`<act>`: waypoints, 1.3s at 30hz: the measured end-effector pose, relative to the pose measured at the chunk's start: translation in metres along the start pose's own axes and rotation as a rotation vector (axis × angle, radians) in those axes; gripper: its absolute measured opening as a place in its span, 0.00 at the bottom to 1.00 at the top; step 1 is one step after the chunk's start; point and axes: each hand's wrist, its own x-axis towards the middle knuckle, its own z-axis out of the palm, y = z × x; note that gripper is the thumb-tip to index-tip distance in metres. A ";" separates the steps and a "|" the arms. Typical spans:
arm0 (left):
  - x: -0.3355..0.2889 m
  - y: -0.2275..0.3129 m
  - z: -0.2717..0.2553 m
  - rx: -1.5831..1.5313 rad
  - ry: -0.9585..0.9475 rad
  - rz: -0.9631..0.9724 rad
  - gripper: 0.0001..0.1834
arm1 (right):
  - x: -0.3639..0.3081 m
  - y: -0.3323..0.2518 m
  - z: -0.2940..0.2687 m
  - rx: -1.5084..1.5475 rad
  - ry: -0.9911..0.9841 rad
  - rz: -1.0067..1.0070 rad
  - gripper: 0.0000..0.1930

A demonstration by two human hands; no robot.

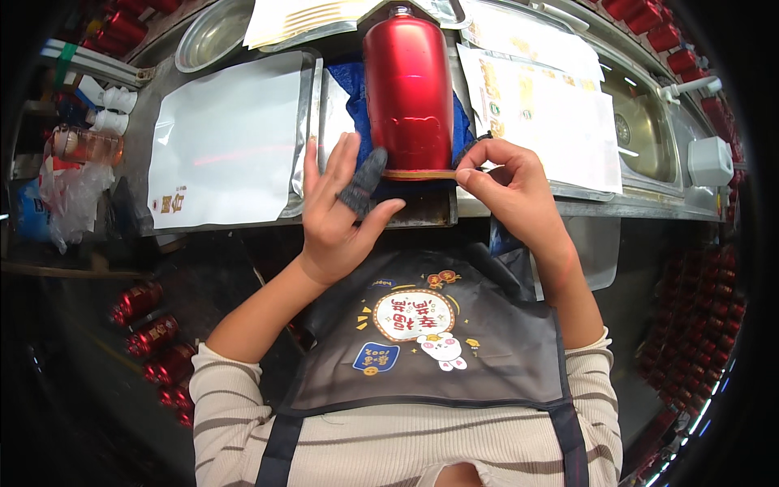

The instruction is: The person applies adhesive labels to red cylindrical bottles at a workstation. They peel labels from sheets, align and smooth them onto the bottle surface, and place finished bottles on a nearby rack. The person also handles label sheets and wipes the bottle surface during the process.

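A shiny red metal bottle (408, 89) lies on a blue cloth (349, 89), its neck pointing away from me and its base toward me. Along the base edge runs a thin brown strip (418, 174). My right hand (511, 183) pinches the strip's right end between thumb and fingers; one of its fingers wears a dark cover, partly hidden. At the bottle's lower left, my left hand (337, 219) is held with fingers spread and holds nothing. A dark grey finger cover (365, 183) sits on one finger, close to the bottle's base.
On the left, a tray bears a white printed sheet (227, 138). Gold-printed sheets (552, 122) lie on the right, beside a metal sink (649, 134). A metal bowl (213, 36) stands far left. Red bottles (698, 316) crowd the lower right; others (154, 333) stand lower left.
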 end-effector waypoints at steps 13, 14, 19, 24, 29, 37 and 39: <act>0.018 0.014 -0.005 0.163 -0.082 0.168 0.20 | 0.005 0.008 0.000 0.008 0.007 -0.022 0.05; 0.022 0.016 -0.004 0.181 -0.078 0.187 0.20 | 0.006 0.009 0.001 0.006 0.010 -0.032 0.04; 0.045 0.025 0.015 0.262 -0.010 0.222 0.22 | 0.008 0.016 0.001 0.050 0.044 -0.036 0.04; 0.034 0.010 0.012 -0.007 0.041 -0.042 0.34 | 0.007 0.011 0.004 0.024 0.006 0.001 0.05; 0.001 0.003 -0.001 -0.027 -0.006 -0.089 0.30 | 0.001 0.005 0.005 0.041 0.015 -0.036 0.05; -0.005 0.009 -0.003 0.098 -0.088 0.001 0.21 | -0.006 0.003 0.001 0.082 0.047 -0.020 0.04; -0.004 0.010 -0.007 0.128 -0.094 0.054 0.20 | -0.003 0.016 0.006 0.088 0.038 -0.032 0.03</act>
